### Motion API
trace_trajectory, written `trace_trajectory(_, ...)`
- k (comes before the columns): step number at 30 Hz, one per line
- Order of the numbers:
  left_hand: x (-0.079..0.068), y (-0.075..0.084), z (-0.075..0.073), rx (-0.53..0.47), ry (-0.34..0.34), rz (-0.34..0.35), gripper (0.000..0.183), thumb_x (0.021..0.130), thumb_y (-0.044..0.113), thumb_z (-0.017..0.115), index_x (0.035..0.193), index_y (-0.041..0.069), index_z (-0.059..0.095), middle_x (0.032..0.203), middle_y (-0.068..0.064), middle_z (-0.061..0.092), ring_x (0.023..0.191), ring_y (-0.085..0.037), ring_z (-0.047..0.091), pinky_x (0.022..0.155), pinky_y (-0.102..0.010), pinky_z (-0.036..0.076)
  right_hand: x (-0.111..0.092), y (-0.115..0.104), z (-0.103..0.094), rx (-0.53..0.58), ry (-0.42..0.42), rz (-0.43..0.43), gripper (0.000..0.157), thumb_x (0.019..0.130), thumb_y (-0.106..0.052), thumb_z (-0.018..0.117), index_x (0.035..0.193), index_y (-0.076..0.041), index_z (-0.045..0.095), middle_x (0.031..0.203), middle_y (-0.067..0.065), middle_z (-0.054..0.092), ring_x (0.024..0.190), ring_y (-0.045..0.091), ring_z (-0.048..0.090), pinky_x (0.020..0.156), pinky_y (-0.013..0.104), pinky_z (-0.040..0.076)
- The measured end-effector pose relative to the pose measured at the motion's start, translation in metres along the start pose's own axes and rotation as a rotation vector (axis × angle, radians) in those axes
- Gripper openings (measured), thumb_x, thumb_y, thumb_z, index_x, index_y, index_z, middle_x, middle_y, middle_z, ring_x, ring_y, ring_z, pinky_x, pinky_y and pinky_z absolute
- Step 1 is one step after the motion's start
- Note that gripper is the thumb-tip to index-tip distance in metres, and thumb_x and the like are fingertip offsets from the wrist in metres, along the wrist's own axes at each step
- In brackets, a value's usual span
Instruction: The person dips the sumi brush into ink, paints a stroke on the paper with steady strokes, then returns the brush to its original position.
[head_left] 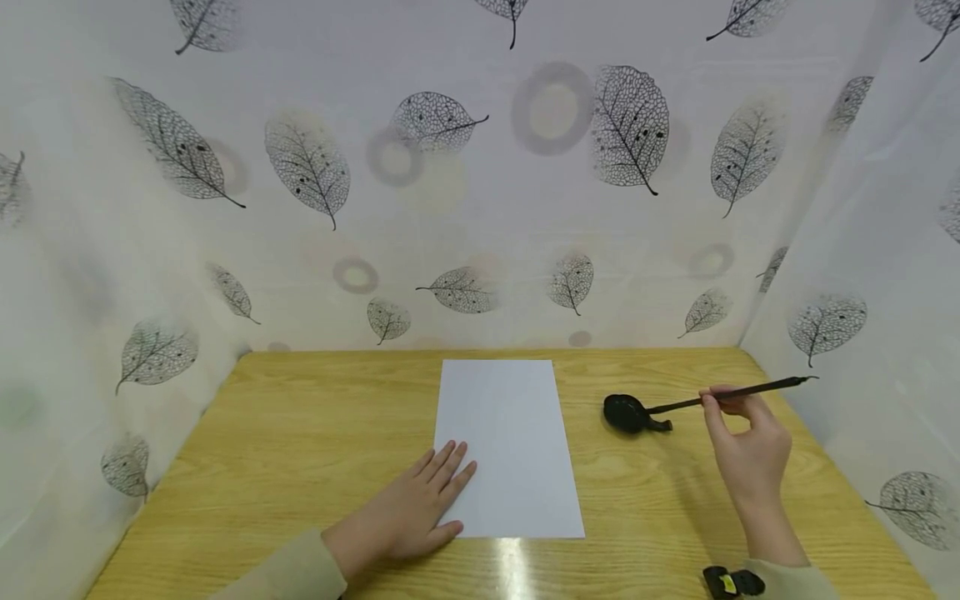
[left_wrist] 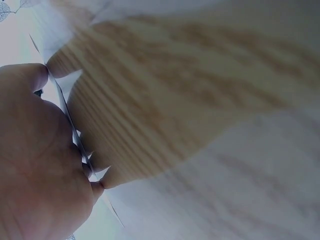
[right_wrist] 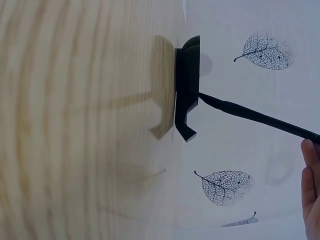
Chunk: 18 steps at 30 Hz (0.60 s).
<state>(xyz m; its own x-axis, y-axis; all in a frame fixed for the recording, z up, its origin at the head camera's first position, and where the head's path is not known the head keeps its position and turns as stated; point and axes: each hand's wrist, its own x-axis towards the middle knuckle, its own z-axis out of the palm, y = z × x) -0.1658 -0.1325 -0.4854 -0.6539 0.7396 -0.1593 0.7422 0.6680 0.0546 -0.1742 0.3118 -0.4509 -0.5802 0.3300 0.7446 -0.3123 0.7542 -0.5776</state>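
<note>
A white sheet of paper point(head_left: 510, 442) lies on the wooden table. My left hand point(head_left: 412, 508) rests on its lower left edge with the fingers spread; in the left wrist view the palm point(left_wrist: 40, 155) and fingertips meet the sheet's edge. To the right of the paper sits a small black ink dish point(head_left: 624, 414) with a short curved handle. My right hand point(head_left: 750, 454) pinches a dark brush point(head_left: 757, 389) by its shaft. In the right wrist view the brush's tip end reaches the rim of the dish point(right_wrist: 187, 75), and the shaft point(right_wrist: 260, 117) slants up to the fingers.
A leaf-patterned curtain point(head_left: 480, 208) encloses the wooden table point(head_left: 322, 433) at the back and both sides. Bare wood lies to the left of the paper. A black strap point(head_left: 723, 582) shows at the right wrist.
</note>
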Motion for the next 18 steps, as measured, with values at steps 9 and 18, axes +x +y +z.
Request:
trace_trajectory(9, -0.001, 0.000, 0.003, -0.011, 0.028, 0.015, 0.077, 0.111, 0.057, 0.038, 0.169, 0.007, 0.026, 0.177, -0.022, 0.019, 0.164, -0.038, 0.023, 0.131, -0.052, 0.030, -0.001, 0.003, -0.004, -0.019, -0.006, -0.009, 0.015, 0.096, -0.006, 0.077, 0.105, 0.006, 0.078, 0.093, 0.009, 0.079, 0.086, -0.031, 0.051, 0.082, -0.003, 0.039)
trace_trajectory(18, 0.001, 0.002, -0.003, 0.019, -0.023, -0.004, 0.076, 0.111, 0.053, 0.042, 0.169, 0.007, 0.025, 0.178, -0.020, 0.016, 0.165, -0.034, 0.020, 0.133, -0.049, 0.029, 0.001, 0.004, -0.013, -0.031, 0.006, 0.012, 0.013, 0.095, -0.005, 0.077, 0.104, 0.004, 0.080, 0.092, -0.002, 0.079, 0.085, -0.031, 0.051, 0.080, -0.002, 0.037)
